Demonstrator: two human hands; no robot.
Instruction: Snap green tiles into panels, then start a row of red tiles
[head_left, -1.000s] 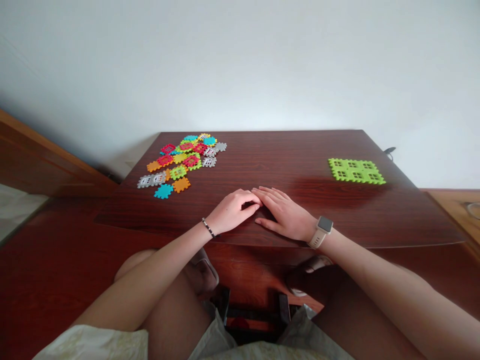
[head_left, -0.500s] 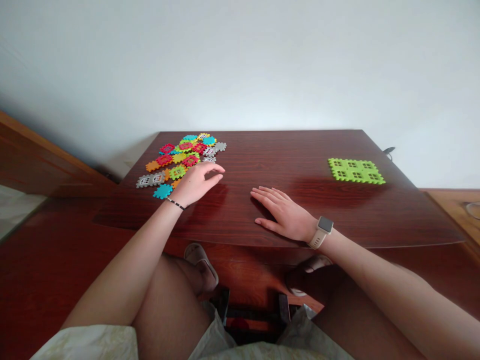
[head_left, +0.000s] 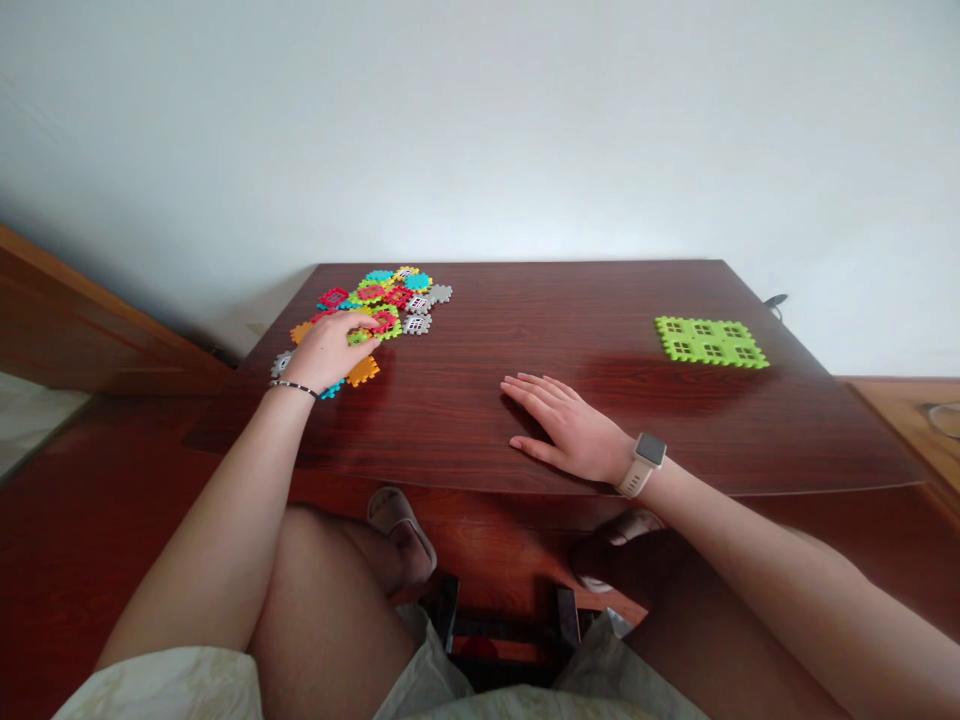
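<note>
A heap of small coloured toothed plastic tiles [head_left: 390,293] lies at the far left of the dark wooden table [head_left: 570,320]. My left hand [head_left: 328,350] rests on the near part of that heap, fingers curled over a green tile [head_left: 357,338], with an orange tile [head_left: 363,371] just beside it. Whether the fingers grip a tile I cannot make out. My right hand [head_left: 564,425], a watch on its wrist, lies flat and open on the table near the front edge, holding nothing. A flat panel of joined green tiles [head_left: 709,341] sits at the far right.
A white wall stands behind the table. My knees and sandalled feet show below the table's front edge. A wooden ledge [head_left: 90,320] runs along the left, and a lighter wooden surface [head_left: 907,400] lies at the right.
My left hand left my right hand, swung left across the table and came down on the heap of coloured tiles. My right hand stayed flat in place.
</note>
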